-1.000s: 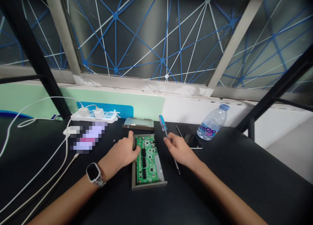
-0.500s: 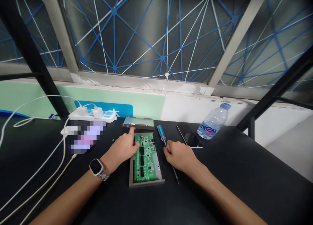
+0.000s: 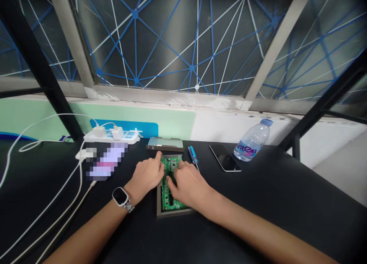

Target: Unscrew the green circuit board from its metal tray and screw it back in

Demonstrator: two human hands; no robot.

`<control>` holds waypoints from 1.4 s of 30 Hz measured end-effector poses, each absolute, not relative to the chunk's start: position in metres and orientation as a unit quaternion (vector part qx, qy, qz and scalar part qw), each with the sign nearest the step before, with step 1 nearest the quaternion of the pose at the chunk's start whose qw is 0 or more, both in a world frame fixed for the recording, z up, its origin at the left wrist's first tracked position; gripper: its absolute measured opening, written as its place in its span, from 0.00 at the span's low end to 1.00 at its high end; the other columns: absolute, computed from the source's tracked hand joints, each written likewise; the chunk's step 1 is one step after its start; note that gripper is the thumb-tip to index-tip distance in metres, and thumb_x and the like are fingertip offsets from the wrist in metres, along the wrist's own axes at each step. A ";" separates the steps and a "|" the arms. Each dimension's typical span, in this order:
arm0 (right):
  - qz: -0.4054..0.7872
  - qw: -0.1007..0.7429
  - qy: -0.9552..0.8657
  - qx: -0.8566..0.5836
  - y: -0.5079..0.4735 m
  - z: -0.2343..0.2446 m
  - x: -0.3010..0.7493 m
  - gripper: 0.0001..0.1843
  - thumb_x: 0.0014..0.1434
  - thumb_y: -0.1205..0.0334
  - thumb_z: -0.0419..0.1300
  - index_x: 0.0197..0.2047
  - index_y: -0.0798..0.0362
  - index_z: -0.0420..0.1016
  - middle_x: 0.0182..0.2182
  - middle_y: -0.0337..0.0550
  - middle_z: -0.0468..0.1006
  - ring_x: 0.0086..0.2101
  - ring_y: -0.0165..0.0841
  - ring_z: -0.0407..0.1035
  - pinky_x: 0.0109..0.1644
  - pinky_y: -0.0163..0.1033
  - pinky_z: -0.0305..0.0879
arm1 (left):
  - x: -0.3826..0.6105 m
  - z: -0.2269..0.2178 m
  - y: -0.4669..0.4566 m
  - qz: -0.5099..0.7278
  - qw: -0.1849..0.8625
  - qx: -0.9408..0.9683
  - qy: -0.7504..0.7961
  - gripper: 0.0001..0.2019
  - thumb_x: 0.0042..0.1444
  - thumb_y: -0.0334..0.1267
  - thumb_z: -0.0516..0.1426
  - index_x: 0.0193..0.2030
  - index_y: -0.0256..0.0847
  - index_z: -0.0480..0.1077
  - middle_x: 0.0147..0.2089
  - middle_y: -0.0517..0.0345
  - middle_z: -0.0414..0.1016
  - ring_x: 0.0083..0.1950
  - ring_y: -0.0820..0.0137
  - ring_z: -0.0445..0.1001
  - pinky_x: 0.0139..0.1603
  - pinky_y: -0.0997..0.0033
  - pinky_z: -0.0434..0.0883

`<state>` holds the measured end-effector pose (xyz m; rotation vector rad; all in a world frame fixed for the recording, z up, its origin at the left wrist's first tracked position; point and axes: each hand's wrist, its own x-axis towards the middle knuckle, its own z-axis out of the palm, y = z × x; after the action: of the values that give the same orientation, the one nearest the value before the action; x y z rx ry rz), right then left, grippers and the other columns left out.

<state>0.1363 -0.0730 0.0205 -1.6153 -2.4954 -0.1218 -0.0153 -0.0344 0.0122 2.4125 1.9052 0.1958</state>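
A green circuit board (image 3: 165,203) lies in a shallow metal case (image 3: 159,210) on the black table. At the case's left side, my left hand (image 3: 147,178) is closed on its edge, index finger stretched toward the far end. My right hand (image 3: 190,185) is over the board, thumb and index finger apart and no object visible between them; whether its fingertips touch the board I cannot tell. Just beyond the right hand lies a screwdriver (image 3: 192,153) with a blue handle, its shaft mostly hidden by that hand.
Behind the case stands a metal cover (image 3: 166,143). A phone (image 3: 225,157) and a water bottle (image 3: 249,141) are on the right. To the left are a power strip (image 3: 126,137), white cables (image 3: 81,172) and a blurred purple object (image 3: 110,162).
My right hand has let go of the screwdriver, leaving it on the table, and has moved left over the circuit board. My left hand stays at the case's edge.
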 end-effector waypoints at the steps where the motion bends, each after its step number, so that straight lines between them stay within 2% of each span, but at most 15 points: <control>1: -0.041 0.067 -0.833 -0.547 -0.071 0.020 0.131 0.22 0.63 0.56 0.49 0.35 0.62 0.80 0.37 0.61 0.77 0.41 0.47 0.72 0.48 0.48 0.61 | -0.015 0.013 -0.035 0.061 0.032 0.782 0.619 0.17 0.64 0.37 0.43 0.57 0.37 0.61 0.37 0.44 0.79 0.40 0.54 0.80 0.39 0.60 0.70; 8: -0.046 0.035 -0.831 -0.553 -0.062 0.021 0.118 0.20 0.60 0.59 0.50 0.32 0.60 0.81 0.32 0.59 0.81 0.36 0.47 0.74 0.51 0.53 0.57 | -0.016 0.013 -0.036 0.059 0.032 0.785 0.616 0.18 0.64 0.35 0.42 0.58 0.36 0.61 0.38 0.42 0.80 0.41 0.51 0.80 0.39 0.57 0.70; 17: -0.053 0.023 -0.830 -0.555 -0.064 0.022 0.122 0.19 0.60 0.59 0.51 0.29 0.58 0.80 0.31 0.56 0.81 0.34 0.44 0.75 0.51 0.51 0.55 | -0.016 0.016 -0.042 0.051 0.027 0.787 0.614 0.18 0.65 0.36 0.41 0.59 0.37 0.60 0.37 0.43 0.80 0.40 0.53 0.80 0.39 0.59 0.70; 21: -0.057 0.032 -0.830 -0.554 -0.062 0.020 0.124 0.19 0.60 0.61 0.51 0.27 0.58 0.80 0.29 0.55 0.81 0.33 0.43 0.75 0.50 0.50 0.55 | -0.015 0.017 -0.043 0.056 0.033 0.783 0.618 0.18 0.66 0.35 0.41 0.59 0.37 0.61 0.38 0.43 0.80 0.41 0.53 0.80 0.40 0.58 0.70; 26: -0.073 0.050 -0.830 -0.551 -0.061 0.018 0.125 0.18 0.59 0.61 0.51 0.27 0.58 0.79 0.29 0.55 0.81 0.32 0.44 0.74 0.50 0.51 0.55 | -0.014 0.014 -0.043 0.066 0.020 0.789 0.610 0.19 0.68 0.42 0.40 0.58 0.38 0.61 0.37 0.43 0.80 0.39 0.53 0.80 0.40 0.58 0.70; 31: -0.074 0.058 -0.832 -0.547 -0.061 0.017 0.127 0.17 0.58 0.62 0.52 0.26 0.58 0.79 0.28 0.55 0.81 0.31 0.43 0.74 0.50 0.51 0.55 | -0.014 0.014 -0.042 0.053 0.011 0.794 0.606 0.18 0.67 0.39 0.41 0.58 0.38 0.61 0.36 0.44 0.80 0.38 0.53 0.80 0.38 0.59 0.70; 38: -0.083 0.075 -0.831 -0.544 -0.062 0.014 0.128 0.17 0.58 0.62 0.51 0.23 0.57 0.76 0.27 0.53 0.80 0.31 0.43 0.74 0.47 0.50 0.56 | -0.013 0.009 -0.042 0.060 0.000 0.795 0.604 0.18 0.67 0.39 0.41 0.59 0.38 0.61 0.36 0.45 0.80 0.38 0.53 0.80 0.37 0.59 0.70; 42: -0.060 0.112 -0.830 -0.543 -0.067 0.018 0.138 0.17 0.62 0.57 0.51 0.26 0.55 0.72 0.27 0.49 0.79 0.30 0.40 0.73 0.43 0.46 0.56 | -0.021 0.010 -0.039 0.081 0.005 0.804 0.590 0.21 0.69 0.43 0.39 0.60 0.37 0.61 0.36 0.45 0.79 0.38 0.53 0.80 0.38 0.58 0.71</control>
<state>0.1382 -0.0670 0.0180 -1.5935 -2.4365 -0.1770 -0.0211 -0.0387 0.0098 2.5164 1.8470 0.2524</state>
